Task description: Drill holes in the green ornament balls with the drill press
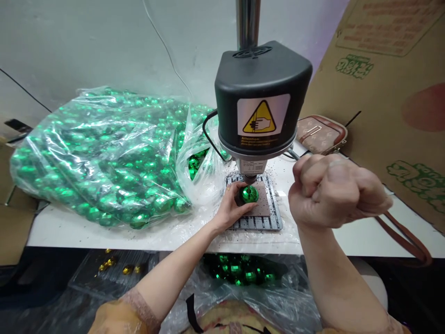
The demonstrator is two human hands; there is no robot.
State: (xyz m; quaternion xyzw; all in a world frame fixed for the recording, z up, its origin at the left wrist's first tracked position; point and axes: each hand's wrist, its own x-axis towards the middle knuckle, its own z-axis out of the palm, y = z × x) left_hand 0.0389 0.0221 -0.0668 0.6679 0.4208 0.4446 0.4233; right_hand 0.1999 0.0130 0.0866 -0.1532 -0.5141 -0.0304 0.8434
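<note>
Under the chuck of a small black drill press point(227, 79), a shiny green faceted ball point(250, 195) rests on a thin pinkish-brown board point(263, 209). My left hand point(230, 207) grips that ball from its left side, thumb in front and fingers behind. The tool's tip meets the top of the ball; whether it has entered cannot be made out. My right hand point(330, 192) is closed in a fist at the end of the press lever point(294, 154), to the right of the press head. Most of the lever's grip is hidden inside the fist.
A big clear bag point(104, 157) of green balls fills the table's left side. More green balls point(243, 269) lie in plastic below the front edge, with several gold balls point(127, 269) to the left. A patterned purse point(321, 134) and a cardboard box point(382, 116) stand right.
</note>
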